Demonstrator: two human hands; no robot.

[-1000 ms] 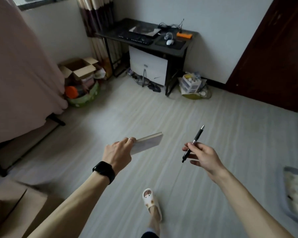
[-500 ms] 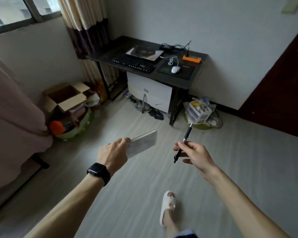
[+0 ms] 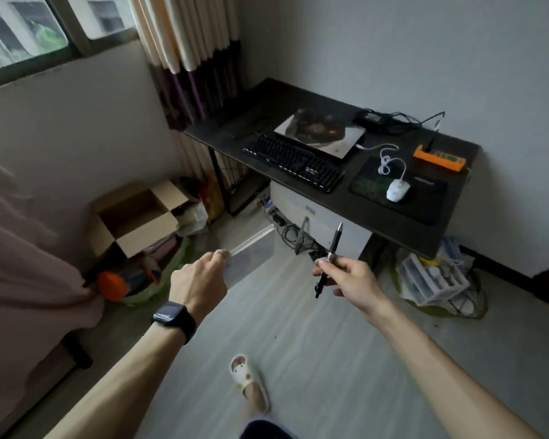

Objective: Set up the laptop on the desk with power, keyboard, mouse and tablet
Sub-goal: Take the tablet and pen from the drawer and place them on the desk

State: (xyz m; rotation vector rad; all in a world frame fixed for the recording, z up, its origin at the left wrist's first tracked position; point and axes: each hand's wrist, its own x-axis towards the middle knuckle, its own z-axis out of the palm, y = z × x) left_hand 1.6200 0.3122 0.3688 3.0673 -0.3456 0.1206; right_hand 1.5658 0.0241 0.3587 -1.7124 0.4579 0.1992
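Observation:
My left hand [image 3: 200,277] grips a thin grey tablet [image 3: 251,258] by its near edge, held out over the floor. My right hand [image 3: 346,274] pinches a black pen [image 3: 332,248] that points up and away. Ahead stands the black desk [image 3: 393,223]. On it lie a closed laptop [image 3: 320,131] with a dark printed lid, a black keyboard [image 3: 293,163] in front of it, and a white mouse [image 3: 397,190] with a coiled white cable on a dark mouse pad [image 3: 425,201]. A black power adapter [image 3: 373,118] with cables sits at the back, beside an orange power strip [image 3: 439,157].
An open cardboard box [image 3: 137,217] and a green basket of clutter stand at the left by the curtain. A white cabinet [image 3: 327,223] sits under the desk. A clear plastic drawer unit [image 3: 431,277] with cables stands on the floor right of it. Pink bedding [image 3: 19,264] fills the left side.
I have walked closer to the desk, which now looks larger and nearer. Both hands keep the same hold on the tablet and the pen.

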